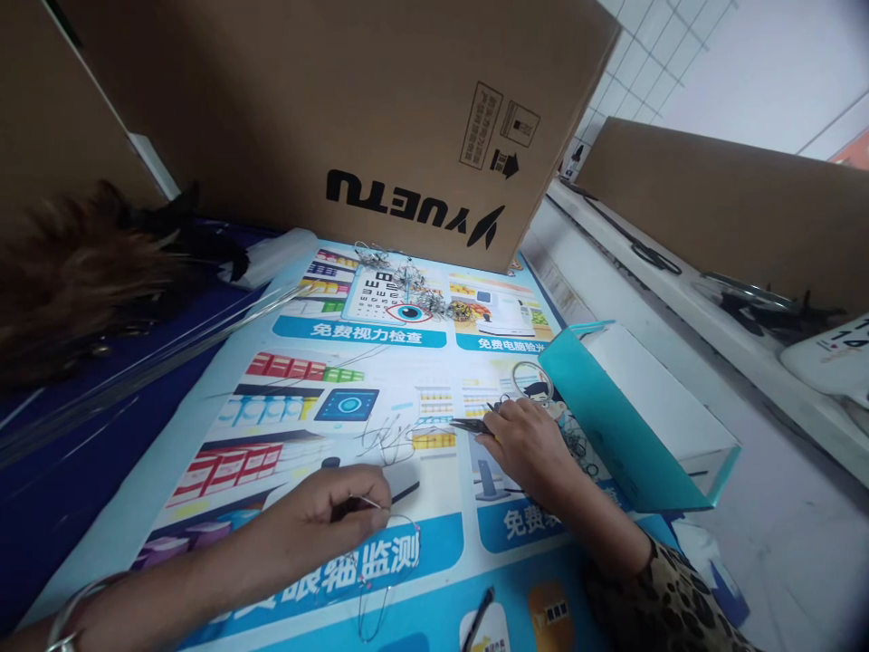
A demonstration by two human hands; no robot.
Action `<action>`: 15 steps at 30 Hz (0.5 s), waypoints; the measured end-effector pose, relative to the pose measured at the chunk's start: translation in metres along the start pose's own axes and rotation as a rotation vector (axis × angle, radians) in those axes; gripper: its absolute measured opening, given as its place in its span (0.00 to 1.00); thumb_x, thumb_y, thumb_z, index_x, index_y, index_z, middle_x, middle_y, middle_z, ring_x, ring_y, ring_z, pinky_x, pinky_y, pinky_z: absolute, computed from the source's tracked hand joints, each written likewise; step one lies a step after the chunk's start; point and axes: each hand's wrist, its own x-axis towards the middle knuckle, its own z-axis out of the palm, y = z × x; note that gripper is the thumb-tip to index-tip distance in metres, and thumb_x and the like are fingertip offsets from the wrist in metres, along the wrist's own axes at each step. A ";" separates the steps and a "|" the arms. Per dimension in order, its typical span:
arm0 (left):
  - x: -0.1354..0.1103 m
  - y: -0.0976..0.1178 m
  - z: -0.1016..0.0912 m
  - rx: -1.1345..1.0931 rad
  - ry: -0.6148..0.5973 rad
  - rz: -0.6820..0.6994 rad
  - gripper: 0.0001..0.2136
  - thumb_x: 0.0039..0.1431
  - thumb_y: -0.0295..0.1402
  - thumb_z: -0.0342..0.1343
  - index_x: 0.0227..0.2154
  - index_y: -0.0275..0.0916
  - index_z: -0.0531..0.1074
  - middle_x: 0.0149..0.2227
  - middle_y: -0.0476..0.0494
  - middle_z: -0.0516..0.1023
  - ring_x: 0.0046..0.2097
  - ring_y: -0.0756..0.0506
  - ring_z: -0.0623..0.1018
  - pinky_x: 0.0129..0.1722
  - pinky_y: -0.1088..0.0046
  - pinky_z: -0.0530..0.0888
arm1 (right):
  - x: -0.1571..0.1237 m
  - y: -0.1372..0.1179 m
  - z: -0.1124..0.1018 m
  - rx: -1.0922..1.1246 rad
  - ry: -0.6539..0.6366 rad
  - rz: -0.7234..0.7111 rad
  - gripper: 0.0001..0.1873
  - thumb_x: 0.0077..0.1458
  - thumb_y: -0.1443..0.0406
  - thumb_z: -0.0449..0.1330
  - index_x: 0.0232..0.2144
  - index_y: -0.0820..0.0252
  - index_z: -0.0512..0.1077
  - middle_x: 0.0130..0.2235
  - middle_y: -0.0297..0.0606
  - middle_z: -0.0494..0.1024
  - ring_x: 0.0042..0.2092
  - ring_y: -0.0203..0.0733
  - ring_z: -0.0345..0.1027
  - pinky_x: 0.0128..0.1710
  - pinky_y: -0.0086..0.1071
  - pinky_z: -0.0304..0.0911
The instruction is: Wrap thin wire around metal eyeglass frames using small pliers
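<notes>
Thumb and fingers of my left hand (pixel 343 507) are pinched on a thin bent wire (pixel 418 543), which curves out to the right and loops down below the hand. Small pinkish spots show along it. My right hand (pixel 533 448) is closed around dark pliers (pixel 468 425) whose narrow jaws point left, apart from the wire. Some loose short wires (pixel 390 439) lie on the printed sheet (pixel 380 376) between and beyond my hands. Beside my right hand is a metal ring (pixel 533 378), and more wire pieces (pixel 577 444) lie partly hidden behind the wrist.
A large cardboard box (pixel 305 109) stands at the back, with tangled wire pieces (pixel 424 290) in front. An open teal box (pixel 631 426) stands at right. Long straight wires (pixel 204 337) and a brown feather duster (pixel 95 272) lie left. Scissors (pixel 655 256) rest on the right ledge.
</notes>
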 end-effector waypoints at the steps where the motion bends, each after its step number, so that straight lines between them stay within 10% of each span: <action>1: 0.000 0.000 0.000 0.000 -0.003 0.003 0.11 0.59 0.38 0.46 0.25 0.38 0.62 0.25 0.52 0.59 0.28 0.51 0.60 0.26 0.76 0.57 | 0.000 -0.001 0.000 -0.017 0.002 -0.002 0.11 0.58 0.58 0.52 0.33 0.59 0.69 0.33 0.41 0.70 0.39 0.44 0.61 0.37 0.34 0.52; 15: -0.001 0.003 0.001 -0.002 0.014 0.001 0.10 0.58 0.35 0.47 0.24 0.37 0.62 0.24 0.52 0.59 0.27 0.52 0.59 0.26 0.76 0.57 | 0.000 -0.002 0.008 -0.057 0.039 0.005 0.10 0.57 0.59 0.54 0.32 0.60 0.68 0.32 0.40 0.71 0.36 0.43 0.63 0.31 0.32 0.51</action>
